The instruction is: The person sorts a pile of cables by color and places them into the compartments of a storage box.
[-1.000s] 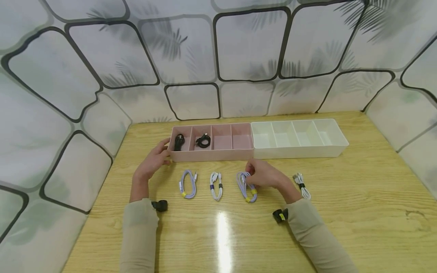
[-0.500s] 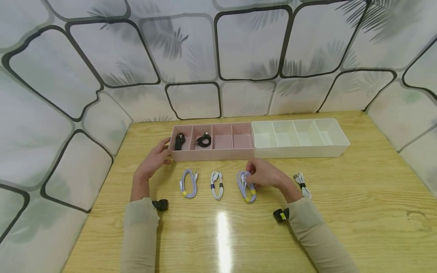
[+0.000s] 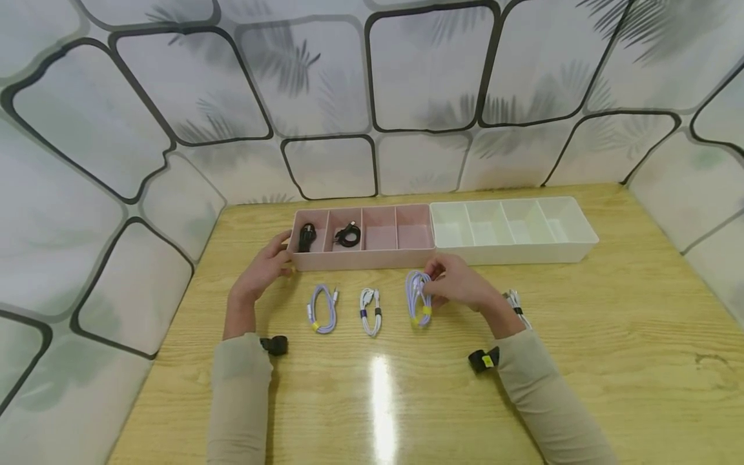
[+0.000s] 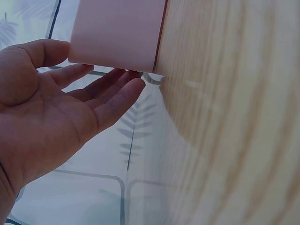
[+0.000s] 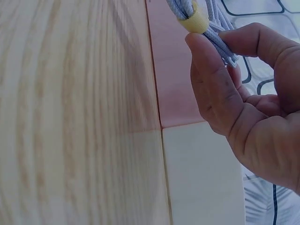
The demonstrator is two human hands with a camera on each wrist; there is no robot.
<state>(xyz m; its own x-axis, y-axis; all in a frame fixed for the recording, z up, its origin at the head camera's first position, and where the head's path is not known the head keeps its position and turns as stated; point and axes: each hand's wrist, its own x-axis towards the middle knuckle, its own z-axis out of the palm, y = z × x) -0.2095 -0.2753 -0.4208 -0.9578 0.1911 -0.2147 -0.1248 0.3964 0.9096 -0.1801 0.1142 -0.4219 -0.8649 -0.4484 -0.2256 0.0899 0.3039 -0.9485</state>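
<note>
My right hand (image 3: pixel 459 283) pinches a coiled lavender cable (image 3: pixel 417 294) between thumb and fingers, just in front of the pink box. In the right wrist view a yellow strap (image 5: pixel 196 21) wraps that coil. My left hand (image 3: pixel 261 271) touches the left end of the pink divided box (image 3: pixel 363 261); the left wrist view shows its fingers (image 4: pixel 119 99) extended against the end wall. Two black cables lie in that box: one coil (image 3: pixel 307 237) in the leftmost compartment, another coil (image 3: pixel 347 235) in the second.
A white divided box (image 3: pixel 517 254) adjoins the pink one on the right. On the wooden table (image 3: pixel 325 400) lie another lavender cable (image 3: pixel 323 310) and a white cable (image 3: pixel 369 312). A further white cable (image 3: pixel 517 305) is partly behind the right forearm. A patterned backdrop (image 3: pixel 424 161) stands behind.
The lavender cable in my right hand has risen off the table, and the hand has moved slightly up and right. My left hand stays at the pink box's end.
</note>
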